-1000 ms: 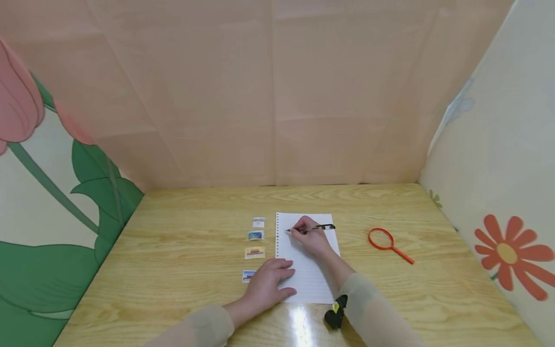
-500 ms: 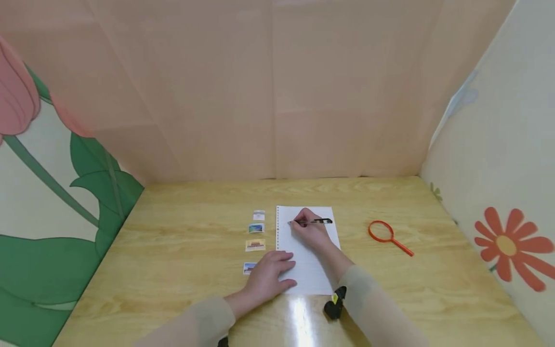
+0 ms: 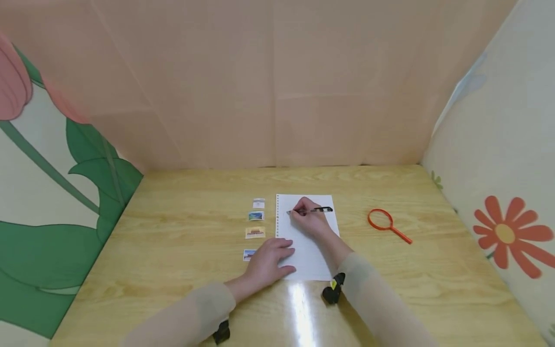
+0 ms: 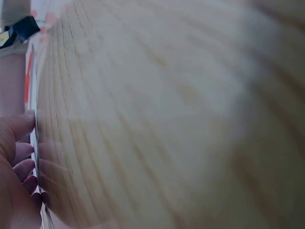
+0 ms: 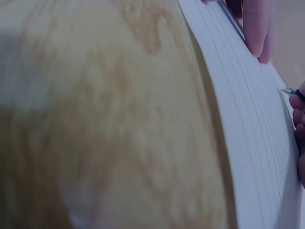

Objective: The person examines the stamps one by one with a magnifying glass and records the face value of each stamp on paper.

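A lined sheet of paper with a punched left edge lies on the wooden table. My right hand pinches a black pen, its tip at the upper left of the sheet. In the right wrist view the pen tip meets the far part of the page. My left hand rests on the sheet's lower left, fingers spread and fairly straight. Beside that hand lies a small picture card, partly covered by it. Further up that column are a yellow card, a blue-green card and a pale card.
A red magnifying glass lies to the right of the paper. Black wrist devices hang by both sleeves. A plain pinkish backdrop stands behind the table, with a flower-printed panel on either side.
The head view has tilted slightly, so the table sits higher in the picture. My right hand keeps the pen near the sheet's upper left with small shifts. The left hand stays on the paper.
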A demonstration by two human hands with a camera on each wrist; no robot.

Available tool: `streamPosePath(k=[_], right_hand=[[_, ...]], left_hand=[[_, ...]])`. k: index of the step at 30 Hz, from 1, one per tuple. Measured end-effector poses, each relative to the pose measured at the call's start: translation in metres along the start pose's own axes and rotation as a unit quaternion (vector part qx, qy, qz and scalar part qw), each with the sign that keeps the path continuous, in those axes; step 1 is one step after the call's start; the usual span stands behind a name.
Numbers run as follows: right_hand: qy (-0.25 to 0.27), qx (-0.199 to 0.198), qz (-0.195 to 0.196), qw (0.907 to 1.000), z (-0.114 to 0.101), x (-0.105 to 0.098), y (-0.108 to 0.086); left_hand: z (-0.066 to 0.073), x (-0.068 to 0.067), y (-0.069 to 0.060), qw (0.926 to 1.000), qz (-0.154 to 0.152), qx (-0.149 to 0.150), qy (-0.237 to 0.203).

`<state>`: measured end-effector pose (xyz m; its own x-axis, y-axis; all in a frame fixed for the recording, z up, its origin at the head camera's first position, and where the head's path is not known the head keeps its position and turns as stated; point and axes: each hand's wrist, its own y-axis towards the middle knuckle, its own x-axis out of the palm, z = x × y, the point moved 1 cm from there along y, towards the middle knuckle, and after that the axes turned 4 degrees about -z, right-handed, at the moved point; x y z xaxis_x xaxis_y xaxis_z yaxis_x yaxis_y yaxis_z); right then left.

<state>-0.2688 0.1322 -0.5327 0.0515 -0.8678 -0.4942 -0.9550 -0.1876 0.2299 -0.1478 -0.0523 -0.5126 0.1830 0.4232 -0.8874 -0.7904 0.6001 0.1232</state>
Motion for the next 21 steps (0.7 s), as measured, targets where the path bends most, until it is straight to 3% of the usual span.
streamPosePath(k=[14, 21], right_hand=[[0.004, 0.012, 0.002, 0.9999, -0.0001, 0.0006, -0.0068], [0.015, -0.027, 0.0, 0.9995, -0.0034, -0.0018, -0.0021]], left_hand=[[-0.0003, 0.0024, -0.0033, 1.0, 0.004, 0.005, 0.0], [0.0009, -0.0031, -0.0005, 0.9998, 0.013, 0.011, 0.005]])
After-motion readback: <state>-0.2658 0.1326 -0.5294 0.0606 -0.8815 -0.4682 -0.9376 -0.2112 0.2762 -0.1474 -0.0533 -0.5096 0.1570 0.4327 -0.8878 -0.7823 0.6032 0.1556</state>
